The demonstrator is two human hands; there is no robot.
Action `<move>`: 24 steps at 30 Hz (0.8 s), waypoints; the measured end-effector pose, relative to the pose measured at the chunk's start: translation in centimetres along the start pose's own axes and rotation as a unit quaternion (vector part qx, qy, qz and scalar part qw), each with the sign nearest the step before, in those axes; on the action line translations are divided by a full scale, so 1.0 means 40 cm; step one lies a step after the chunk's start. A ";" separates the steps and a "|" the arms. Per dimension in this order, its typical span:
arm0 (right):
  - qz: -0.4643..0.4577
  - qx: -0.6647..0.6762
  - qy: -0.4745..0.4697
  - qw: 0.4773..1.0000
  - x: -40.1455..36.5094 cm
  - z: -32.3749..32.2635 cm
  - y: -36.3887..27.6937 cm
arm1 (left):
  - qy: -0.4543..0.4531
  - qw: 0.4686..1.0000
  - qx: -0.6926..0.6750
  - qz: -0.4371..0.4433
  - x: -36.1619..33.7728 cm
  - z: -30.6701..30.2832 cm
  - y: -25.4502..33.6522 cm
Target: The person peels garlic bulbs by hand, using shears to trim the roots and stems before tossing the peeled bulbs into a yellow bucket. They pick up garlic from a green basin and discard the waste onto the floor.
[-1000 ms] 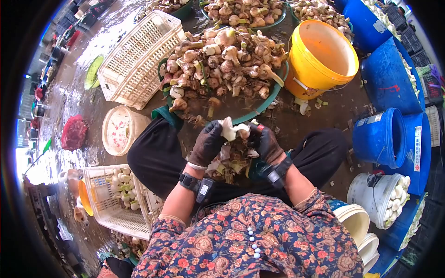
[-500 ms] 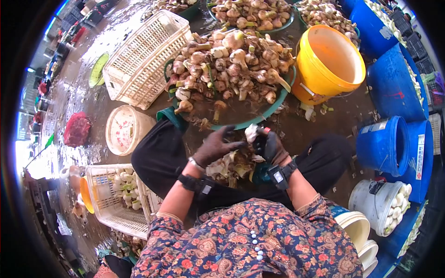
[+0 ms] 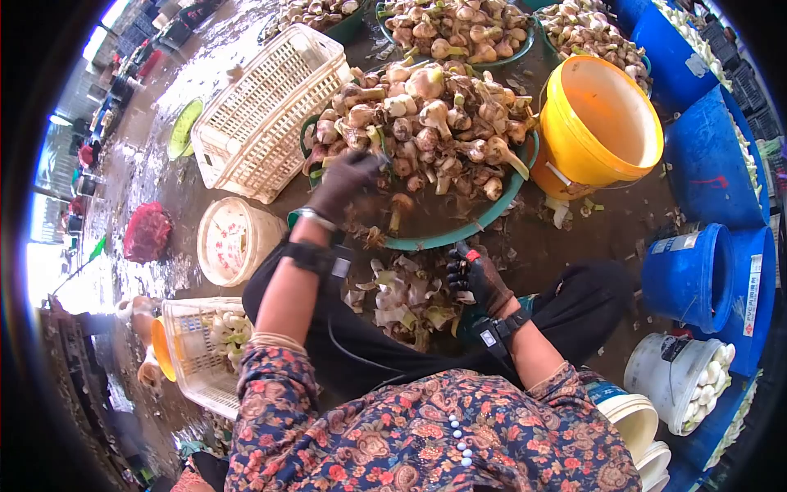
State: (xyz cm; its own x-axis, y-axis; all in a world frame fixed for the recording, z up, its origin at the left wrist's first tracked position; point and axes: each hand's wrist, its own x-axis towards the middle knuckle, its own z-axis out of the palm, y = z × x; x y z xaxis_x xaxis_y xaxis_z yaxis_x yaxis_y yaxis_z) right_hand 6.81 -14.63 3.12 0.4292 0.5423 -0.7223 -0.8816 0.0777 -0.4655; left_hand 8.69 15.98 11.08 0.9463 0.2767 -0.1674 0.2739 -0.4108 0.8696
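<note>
My left hand (image 3: 348,187), in a dark glove, is over the near left side of a heap of garlic bulbs (image 3: 434,123). Its fingers are smeared by motion, so their grip does not show. The bulbs, with stems and dirty skins, fill a green-rimmed basin (image 3: 492,217). My right hand (image 3: 482,283), gloved with a red patch by the thumb, is curled closed just below the basin's near rim. A small pale bit shows under its fingers; I cannot make out what it is. Between my legs lies a pile of garlic peels and stalks (image 3: 406,299).
A yellow bucket (image 3: 557,123) stands right of the basin, a white plastic crate (image 3: 262,107) left. A white bucket (image 3: 225,242) and a crate of peeled garlic (image 3: 197,353) are at my left. Blue buckets (image 3: 680,275) and a bucket of peeled garlic (image 3: 672,381) line the right.
My left hand has moved from beside the right hand up and left to the garlic heap. The white bulb at my right hand is out of sight, and that hand is slightly lower.
</note>
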 end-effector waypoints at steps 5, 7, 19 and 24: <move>-0.002 -0.048 -0.010 0.999 -0.001 -0.003 0.010 | -0.176 0.866 0.453 -0.119 -0.008 0.268 -0.166; -0.009 -0.050 0.007 0.999 -0.020 0.016 -0.013 | -0.132 0.875 0.434 -0.170 -0.011 0.306 -0.171; -0.127 -0.079 -0.144 0.978 -0.087 0.045 -0.024 | -0.138 0.986 -0.028 0.085 -0.241 0.294 0.042; -0.311 -0.379 0.087 0.867 -0.020 -0.004 0.013 | -0.122 0.987 -0.087 0.054 -0.269 0.298 0.051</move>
State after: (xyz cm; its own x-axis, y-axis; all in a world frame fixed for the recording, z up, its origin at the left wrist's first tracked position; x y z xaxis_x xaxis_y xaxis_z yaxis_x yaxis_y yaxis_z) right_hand 6.05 -15.15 3.38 0.8573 0.4522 -0.2460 -0.1149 -0.2977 -0.9477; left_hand 1.11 1.82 9.12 0.9875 0.0127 -0.1573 0.1550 -0.2653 0.9516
